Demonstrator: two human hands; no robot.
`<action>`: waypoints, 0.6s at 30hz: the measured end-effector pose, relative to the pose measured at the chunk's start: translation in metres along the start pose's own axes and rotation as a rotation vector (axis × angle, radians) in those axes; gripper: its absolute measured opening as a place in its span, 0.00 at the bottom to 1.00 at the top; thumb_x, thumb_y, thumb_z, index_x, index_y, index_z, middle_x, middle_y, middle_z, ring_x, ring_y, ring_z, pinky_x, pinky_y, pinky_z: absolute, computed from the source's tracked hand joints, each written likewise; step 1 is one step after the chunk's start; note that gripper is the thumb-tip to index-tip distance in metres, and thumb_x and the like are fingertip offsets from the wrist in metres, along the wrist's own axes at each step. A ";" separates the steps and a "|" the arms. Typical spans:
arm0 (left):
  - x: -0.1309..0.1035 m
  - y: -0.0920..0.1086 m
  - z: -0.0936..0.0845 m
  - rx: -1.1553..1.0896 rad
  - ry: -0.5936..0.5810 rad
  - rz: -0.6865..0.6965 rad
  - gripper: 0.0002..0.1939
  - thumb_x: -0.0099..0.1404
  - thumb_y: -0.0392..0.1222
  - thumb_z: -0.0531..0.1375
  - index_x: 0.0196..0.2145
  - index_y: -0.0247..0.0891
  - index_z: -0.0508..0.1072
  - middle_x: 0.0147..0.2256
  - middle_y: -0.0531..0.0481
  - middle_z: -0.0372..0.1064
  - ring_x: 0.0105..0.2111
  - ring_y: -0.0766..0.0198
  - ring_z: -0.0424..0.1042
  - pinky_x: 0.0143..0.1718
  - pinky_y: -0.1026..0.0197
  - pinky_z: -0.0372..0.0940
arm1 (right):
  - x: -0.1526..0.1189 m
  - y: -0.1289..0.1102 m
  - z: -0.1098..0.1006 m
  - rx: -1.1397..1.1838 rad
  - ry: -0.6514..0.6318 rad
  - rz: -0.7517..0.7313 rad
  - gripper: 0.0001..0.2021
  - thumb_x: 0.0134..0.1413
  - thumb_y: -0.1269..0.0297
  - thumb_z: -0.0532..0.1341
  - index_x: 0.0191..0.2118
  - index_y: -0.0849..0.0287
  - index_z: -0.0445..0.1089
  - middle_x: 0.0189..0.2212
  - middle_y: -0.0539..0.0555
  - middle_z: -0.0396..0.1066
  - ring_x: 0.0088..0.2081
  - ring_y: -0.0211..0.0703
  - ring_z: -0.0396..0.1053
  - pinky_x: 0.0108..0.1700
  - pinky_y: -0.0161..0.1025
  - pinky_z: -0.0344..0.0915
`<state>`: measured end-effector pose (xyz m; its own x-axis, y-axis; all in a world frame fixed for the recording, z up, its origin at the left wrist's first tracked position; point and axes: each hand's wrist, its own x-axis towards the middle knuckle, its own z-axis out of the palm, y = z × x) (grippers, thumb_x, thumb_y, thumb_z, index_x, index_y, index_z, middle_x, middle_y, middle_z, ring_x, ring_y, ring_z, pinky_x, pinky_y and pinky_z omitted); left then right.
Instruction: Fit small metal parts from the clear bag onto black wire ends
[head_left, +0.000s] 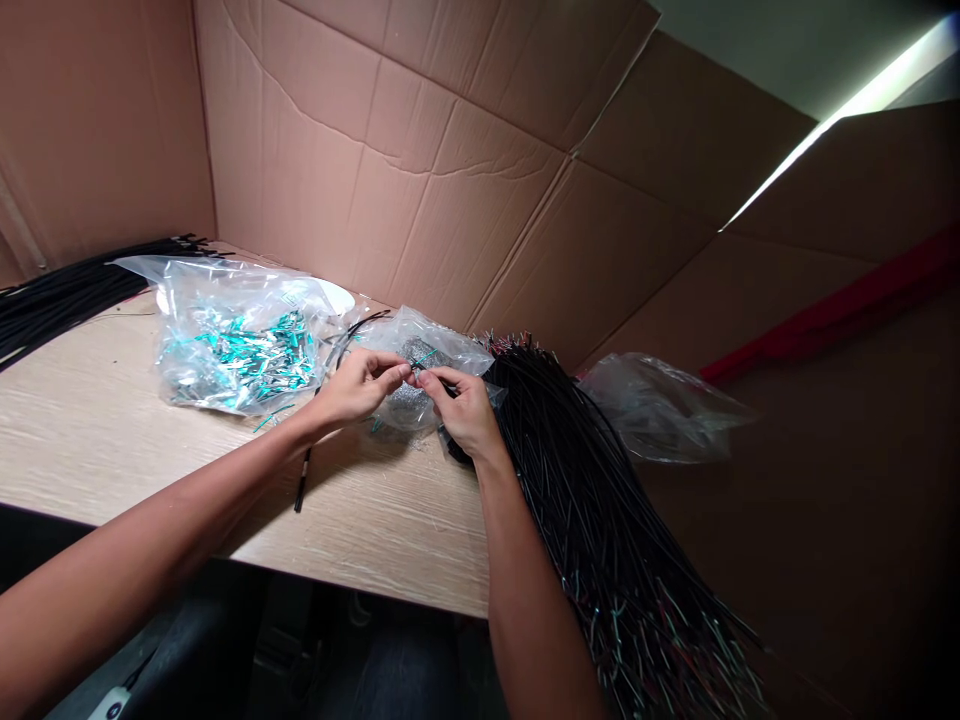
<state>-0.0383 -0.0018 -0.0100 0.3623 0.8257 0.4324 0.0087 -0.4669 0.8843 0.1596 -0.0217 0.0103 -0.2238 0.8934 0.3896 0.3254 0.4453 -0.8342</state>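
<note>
My left hand (361,384) and my right hand (465,408) meet fingertip to fingertip over the table. Both are closed in a pinch on a thin black cable (450,389), whose end is mostly hidden by the fingers. A small teal sliver shows just above the fingertips; whether it is held I cannot tell. Behind the hands lies a clear plastic bag (457,350) with a mass of small silvery pieces (410,395). A few black cable pieces (301,485) lie on the table, passing behind my left wrist.
A clear bag of teal-and-silver pieces (255,350) rests on the wooden table (375,540) at left. Black cables (67,295) lie far left. A thick bundle of black cables (592,480) droops over the right edge, near another plastic bag (667,405). Cardboard walls (337,150) enclose the back.
</note>
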 end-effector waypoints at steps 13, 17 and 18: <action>0.000 0.004 -0.010 -0.089 -0.097 -0.035 0.22 0.68 0.61 0.64 0.29 0.39 0.80 0.21 0.49 0.66 0.22 0.64 0.58 0.23 0.60 0.53 | 0.000 0.009 -0.010 0.103 -0.093 0.106 0.22 0.60 0.40 0.69 0.36 0.57 0.82 0.18 0.46 0.59 0.20 0.35 0.50 0.23 0.35 0.47; -0.003 -0.004 0.008 0.235 0.167 0.103 0.15 0.71 0.49 0.62 0.33 0.36 0.82 0.28 0.46 0.77 0.26 0.63 0.68 0.30 0.60 0.61 | -0.001 0.008 0.007 0.097 0.078 0.168 0.26 0.56 0.37 0.70 0.28 0.58 0.78 0.15 0.45 0.57 0.19 0.35 0.52 0.21 0.35 0.48; -0.003 -0.008 0.012 0.308 0.208 0.130 0.14 0.71 0.46 0.61 0.35 0.36 0.82 0.30 0.45 0.79 0.27 0.62 0.70 0.32 0.59 0.62 | -0.002 0.008 0.012 0.115 0.117 0.212 0.26 0.55 0.36 0.70 0.27 0.58 0.76 0.15 0.44 0.55 0.18 0.34 0.51 0.20 0.35 0.46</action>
<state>-0.0280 -0.0047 -0.0205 0.1826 0.7853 0.5916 0.2655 -0.6187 0.7394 0.1514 -0.0207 -0.0018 -0.0524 0.9697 0.2385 0.2457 0.2440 -0.9381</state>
